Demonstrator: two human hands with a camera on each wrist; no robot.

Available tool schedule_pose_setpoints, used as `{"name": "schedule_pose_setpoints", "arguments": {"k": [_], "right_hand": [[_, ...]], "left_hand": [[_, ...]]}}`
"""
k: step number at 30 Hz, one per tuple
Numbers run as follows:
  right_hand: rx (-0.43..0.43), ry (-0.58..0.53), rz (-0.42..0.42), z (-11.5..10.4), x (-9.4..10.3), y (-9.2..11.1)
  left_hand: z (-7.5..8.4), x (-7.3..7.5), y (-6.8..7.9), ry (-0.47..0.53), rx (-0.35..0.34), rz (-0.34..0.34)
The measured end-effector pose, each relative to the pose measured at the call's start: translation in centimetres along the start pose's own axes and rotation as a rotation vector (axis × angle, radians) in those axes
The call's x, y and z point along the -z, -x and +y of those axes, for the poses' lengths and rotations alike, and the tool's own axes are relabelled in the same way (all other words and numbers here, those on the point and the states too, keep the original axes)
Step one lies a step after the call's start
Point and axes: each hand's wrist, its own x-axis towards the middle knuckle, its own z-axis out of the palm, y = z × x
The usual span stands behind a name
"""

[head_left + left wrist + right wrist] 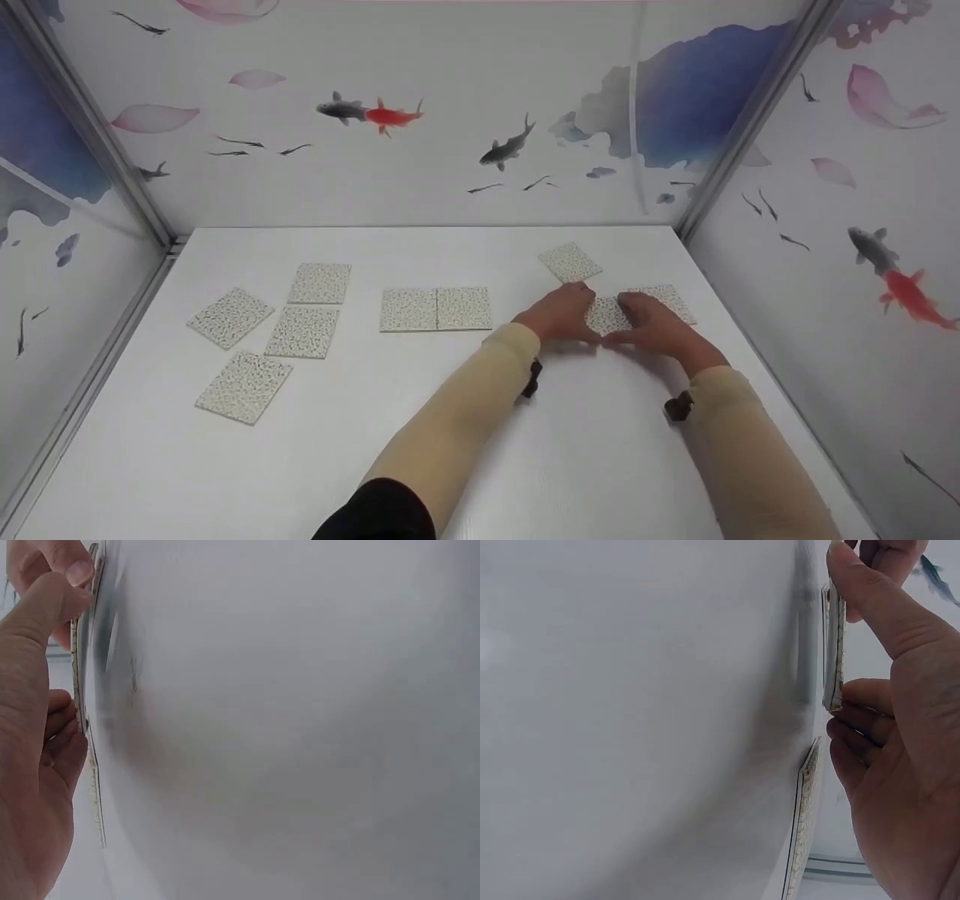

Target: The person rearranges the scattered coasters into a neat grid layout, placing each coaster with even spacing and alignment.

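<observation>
A speckled off-white tile point(606, 315) lies on the white table point(465, 420) at the right, and both hands grip it. My left hand point(576, 315) pinches its left edge, with the thumb point(37, 615) pressed against the rim of the tile point(75, 667). My right hand point(636, 316) holds the right edge. In the right wrist view its thumb point(877, 607) and curled fingers point(855, 712) clamp the tile point(832, 652), which seems slightly raised off the table. A second tile point(675, 298) lies just behind the right hand, partly hidden.
One tile point(570, 262) lies beyond the hands. Two tiles point(435, 309) sit side by side mid-table. Several more point(300, 330) are scattered at the left. Patterned walls with fish point(390, 116) enclose the table on three sides.
</observation>
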Motion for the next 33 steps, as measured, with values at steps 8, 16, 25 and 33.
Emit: {"name": "schedule_pose_setpoints", "arguments": {"k": [8,16,25,33], "right_hand": [[0.039,0.058,0.004,-0.6,0.0,0.1],[0.103,0.102,-0.005,-1.6,-0.2,-0.2],[0.105,0.107,-0.019,-2.2,-1.0,-1.2],[0.109,0.071,-0.021,-3.4,-2.3,-1.9]], "left_hand": [[-0.5,1.2,1.1,-0.047,-0.032,-0.004],[-1.3,2.2,2.0,-0.066,-0.047,0.009],[-2.5,2.6,3.0,-0.071,-0.058,0.021],[-3.9,2.7,4.4,-0.057,-0.069,0.031]]}}
